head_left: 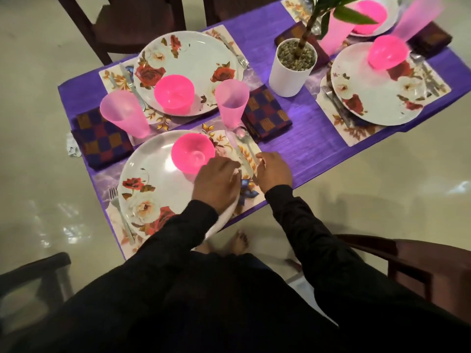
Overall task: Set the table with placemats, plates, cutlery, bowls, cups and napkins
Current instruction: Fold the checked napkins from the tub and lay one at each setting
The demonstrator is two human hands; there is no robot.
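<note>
on the purple tabletop [305, 149], the knife [240, 155] at the near plate's [153, 189] three o'clock is being straightened by both hands, left hand [216, 183] and right hand [274, 171], whose finger closure cannot be told; squaring beside the spoon [246, 141] is probably needed next.

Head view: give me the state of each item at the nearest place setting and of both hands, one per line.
Plate: flat on its placemat.
Pink bowl: upright on the plate, empty.
Pink cup: upright, empty.
Fork: lying left of the plate.
Knife: lying right of the plate.
Spoon: lying beside the knife.
Left hand: fingers at the knife.
Right hand: fingers at the spoon handle.
</note>
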